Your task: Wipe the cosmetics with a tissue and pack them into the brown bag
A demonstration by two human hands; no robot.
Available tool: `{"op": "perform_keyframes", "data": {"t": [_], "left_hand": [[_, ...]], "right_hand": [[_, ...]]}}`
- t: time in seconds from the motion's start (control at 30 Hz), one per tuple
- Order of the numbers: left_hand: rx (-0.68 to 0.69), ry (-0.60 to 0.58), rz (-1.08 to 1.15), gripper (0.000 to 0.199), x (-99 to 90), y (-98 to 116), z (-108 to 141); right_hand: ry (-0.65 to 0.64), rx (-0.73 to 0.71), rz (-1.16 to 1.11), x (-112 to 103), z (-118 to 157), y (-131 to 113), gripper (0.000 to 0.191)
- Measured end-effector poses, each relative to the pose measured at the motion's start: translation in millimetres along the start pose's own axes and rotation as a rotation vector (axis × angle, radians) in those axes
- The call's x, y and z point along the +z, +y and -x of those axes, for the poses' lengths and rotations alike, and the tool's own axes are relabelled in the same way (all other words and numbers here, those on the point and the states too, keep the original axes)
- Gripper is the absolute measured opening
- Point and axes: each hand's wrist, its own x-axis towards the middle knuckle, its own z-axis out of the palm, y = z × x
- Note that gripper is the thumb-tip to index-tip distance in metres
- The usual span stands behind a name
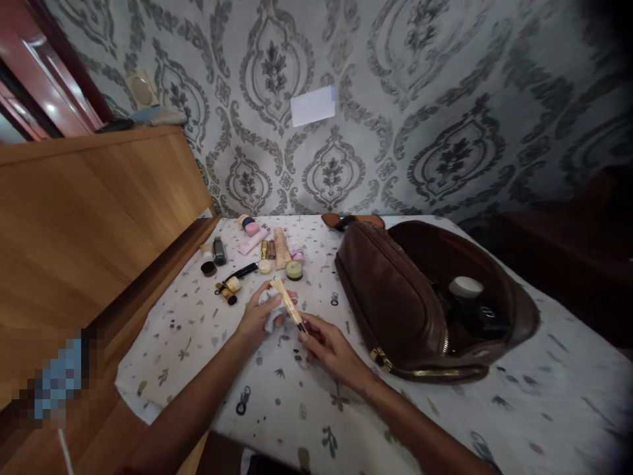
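Observation:
Between my two hands is a slim cream-coloured cosmetic tube (287, 303), slanting with its darker end toward me. My right hand (326, 343) pinches that lower end. Bunched in my left hand (260, 313) is a white cloth (273, 314), pressed against the tube's upper part; the left fingers are curled round both. Just beyond my hands stand a green-lidded jar (293, 270) and a small cream-lidded jar (265, 266). A peach tube (281, 249) lies behind them. To the left are a black-handled brush (242, 271) and small gold-and-black containers (227, 293).
A brown leather bag (390, 297) lies unzipped on the right, with a white round lid (465, 286) and a black box (482, 320) inside. More cosmetics, including a dark green bottle (219, 251), sit far left on the patterned tablecloth (192, 356). A wooden cabinet (99, 211) borders the left.

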Motion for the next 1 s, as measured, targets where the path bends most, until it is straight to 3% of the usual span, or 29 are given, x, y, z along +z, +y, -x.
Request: {"op": "perform_keyframes", "data": {"t": [0.3, 0.47, 0.57, 0.67, 0.9, 1.0], "left_hand": [[0.052, 0.144, 0.077, 0.048, -16.9, 3, -12], [0.065, 0.159, 0.098, 0.048, -16.9, 2, -13], [0.079, 0.105, 0.104, 0.046, -15.3, 3, -12], [0.048, 0.023, 0.084, 0.051, -10.5, 3, -8], [-0.094, -0.323, -0.104, 0.063, 2.0, -9, 6], [-0.082, -0.323, -0.135, 0.061, 3.3, -12, 9]], "right_hand": [[-0.031, -0.009, 0.116, 4, 1, 6, 0.046], [0.116, -0.004, 0.133, 7, -1, 16, 0.05], [0.172, 0.047, 0.088, 8, -1, 14, 0.043], [0.139, 0.081, 0.032, 7, 1, 3, 0.036], [0.034, 0.043, -0.115, 6, -2, -4, 0.046], [0.021, 0.043, -0.137, 4, -2, -4, 0.048]]}}
